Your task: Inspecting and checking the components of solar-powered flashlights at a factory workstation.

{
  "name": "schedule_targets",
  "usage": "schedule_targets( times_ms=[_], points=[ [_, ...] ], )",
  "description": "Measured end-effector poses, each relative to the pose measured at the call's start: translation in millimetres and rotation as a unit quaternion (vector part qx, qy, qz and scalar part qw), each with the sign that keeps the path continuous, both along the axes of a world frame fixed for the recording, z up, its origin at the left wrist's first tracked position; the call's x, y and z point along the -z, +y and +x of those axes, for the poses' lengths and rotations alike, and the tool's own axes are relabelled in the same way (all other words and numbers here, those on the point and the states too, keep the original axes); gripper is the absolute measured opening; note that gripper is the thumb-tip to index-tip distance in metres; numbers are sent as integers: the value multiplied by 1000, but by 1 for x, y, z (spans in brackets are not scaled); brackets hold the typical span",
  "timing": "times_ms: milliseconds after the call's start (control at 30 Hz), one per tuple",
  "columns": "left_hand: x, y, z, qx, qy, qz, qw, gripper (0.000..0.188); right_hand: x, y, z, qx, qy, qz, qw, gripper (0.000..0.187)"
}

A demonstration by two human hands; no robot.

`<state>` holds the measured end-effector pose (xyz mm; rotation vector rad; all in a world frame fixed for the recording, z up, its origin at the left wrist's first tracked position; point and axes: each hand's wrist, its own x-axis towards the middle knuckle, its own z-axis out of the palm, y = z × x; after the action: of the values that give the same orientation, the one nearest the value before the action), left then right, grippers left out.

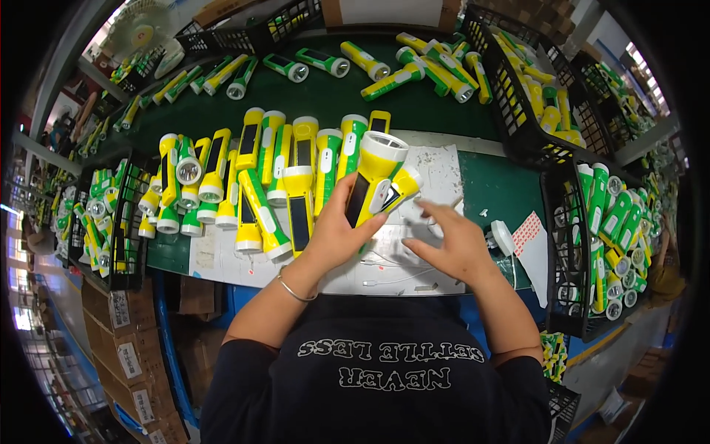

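Observation:
My left hand (331, 238) is wrapped round a yellow flashlight (379, 167) with a white head and a dark solar panel, tilted with its head up and away from me. Just to its right, my right hand (456, 246) has its fingers spread and holds nothing. Behind the held flashlight, the white head of a second flashlight (408, 180) shows; the rest is partly hidden. Left of my hands, several yellow and green flashlights (254, 211) lie close together and overlapping on the white work surface (340, 280). One flashlight (299, 211) lies right beside my left hand.
Black crates of flashlights stand at the left (132, 222), right (573, 296) and far right (510, 111). More flashlights (444, 70) lie on the green bench top (318, 95). A white charger (504, 237) and a sheet of red stickers (526, 234) lie right of my right hand. A white cable (392, 281) lies before me.

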<state>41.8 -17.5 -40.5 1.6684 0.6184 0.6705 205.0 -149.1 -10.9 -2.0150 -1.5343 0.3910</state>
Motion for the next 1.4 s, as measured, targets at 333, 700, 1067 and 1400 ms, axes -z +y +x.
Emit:
schedule_targets(
  times_ms=[333, 700, 1067, 1400],
  points=[
    [-22, -15, 12, 138, -130, -200, 961, 83, -32, -68, 81, 236, 10, 242, 941, 42],
    [-7, -4, 16, 171, -144, -275, 935, 55, -52, -285, 305, 698, -153, -158, 681, 77],
    [1, 9, 14, 139, -115, -337, 924, 47, -43, 48, 174, 221, -155, 60, 961, 38],
    [4, 10, -9, 100, -110, -370, 917, 42, 68, 274, 118, 85, 130, -64, 986, 54]
  ],
)
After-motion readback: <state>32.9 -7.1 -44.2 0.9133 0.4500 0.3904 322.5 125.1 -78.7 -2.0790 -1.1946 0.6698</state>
